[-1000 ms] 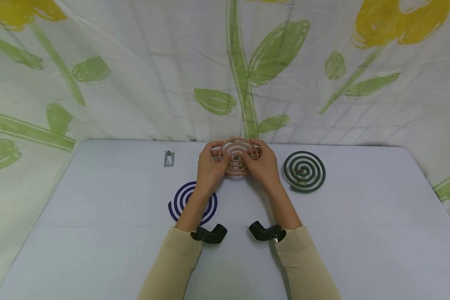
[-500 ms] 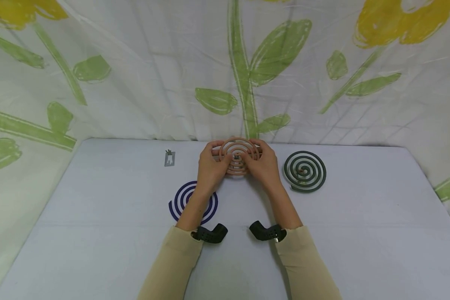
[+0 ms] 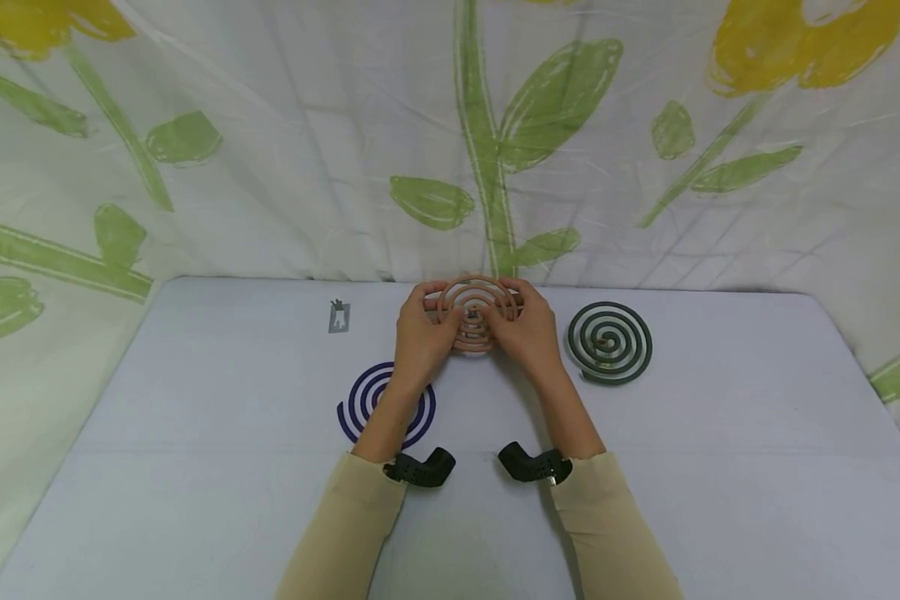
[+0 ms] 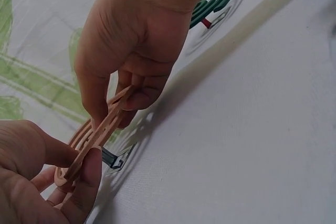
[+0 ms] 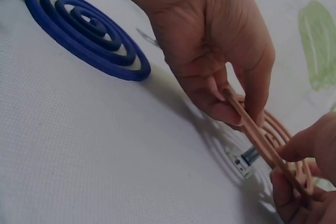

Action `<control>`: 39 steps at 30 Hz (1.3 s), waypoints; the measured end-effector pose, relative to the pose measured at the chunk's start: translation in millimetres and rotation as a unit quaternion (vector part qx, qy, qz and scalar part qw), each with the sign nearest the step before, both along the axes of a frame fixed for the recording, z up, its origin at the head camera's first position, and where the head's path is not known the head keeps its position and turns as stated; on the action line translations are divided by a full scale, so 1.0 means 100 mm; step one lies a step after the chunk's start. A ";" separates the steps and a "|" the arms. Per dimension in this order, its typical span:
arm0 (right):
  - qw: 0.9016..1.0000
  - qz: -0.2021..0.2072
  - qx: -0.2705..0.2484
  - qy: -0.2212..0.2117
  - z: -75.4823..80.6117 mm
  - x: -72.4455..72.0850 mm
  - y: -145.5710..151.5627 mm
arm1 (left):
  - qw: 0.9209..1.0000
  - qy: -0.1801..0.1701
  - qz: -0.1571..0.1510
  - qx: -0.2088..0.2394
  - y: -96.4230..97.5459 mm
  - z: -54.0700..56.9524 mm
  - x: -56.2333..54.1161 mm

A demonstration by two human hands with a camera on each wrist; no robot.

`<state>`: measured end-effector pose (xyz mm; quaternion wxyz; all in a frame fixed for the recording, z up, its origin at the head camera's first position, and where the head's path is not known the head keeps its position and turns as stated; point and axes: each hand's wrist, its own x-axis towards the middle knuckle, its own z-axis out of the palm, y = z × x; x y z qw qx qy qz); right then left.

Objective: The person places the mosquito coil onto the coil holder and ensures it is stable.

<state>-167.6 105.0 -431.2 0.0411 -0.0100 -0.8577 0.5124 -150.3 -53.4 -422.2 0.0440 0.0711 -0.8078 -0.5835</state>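
A brown mosquito coil (image 4: 100,136) is level over a small metal stand (image 4: 118,161), whose upright post meets its underside near the centre. My left hand (image 3: 422,337) pinches the coil's left side between thumb and fingers. On the opposite side, my right hand (image 3: 528,337) pinches it the same way. Both thumbs lie on top, close to the middle of the spiral in the head view. A green mosquito coil (image 3: 605,336) sits on its own stand to the right. Under my left forearm lies a blue mosquito coil (image 3: 354,407), partly hidden.
A flat metal stand (image 3: 332,321) with a cut-out lies at the back left. All of this is on a white-covered table (image 3: 735,417). Behind its far edge hangs a white curtain (image 3: 270,192) with green leaves and yellow flowers.
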 end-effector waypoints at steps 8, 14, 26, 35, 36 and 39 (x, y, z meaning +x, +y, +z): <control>0.999 0.014 0.029 0.006 0.03 0.01 0.02 | 1.000 -0.003 -0.004 -0.017 0.00 0.00 0.00; 0.999 0.020 0.033 0.009 0.05 0.02 0.03 | 0.999 0.000 -0.007 -0.032 0.00 0.00 -0.01; 0.998 0.023 0.054 0.014 0.03 0.00 0.04 | 0.996 0.011 -0.014 -0.093 -0.02 0.02 0.00; 0.998 0.031 0.053 0.023 0.05 0.01 0.05 | 0.991 0.022 -0.013 -0.129 -0.02 0.03 0.00; 0.998 0.032 0.051 0.021 0.06 0.01 0.05 | 0.991 0.023 -0.012 -0.131 -0.02 0.02 0.00; 0.998 0.030 0.048 0.024 0.07 0.01 0.06 | 0.991 0.026 -0.013 -0.134 -0.03 0.02 0.00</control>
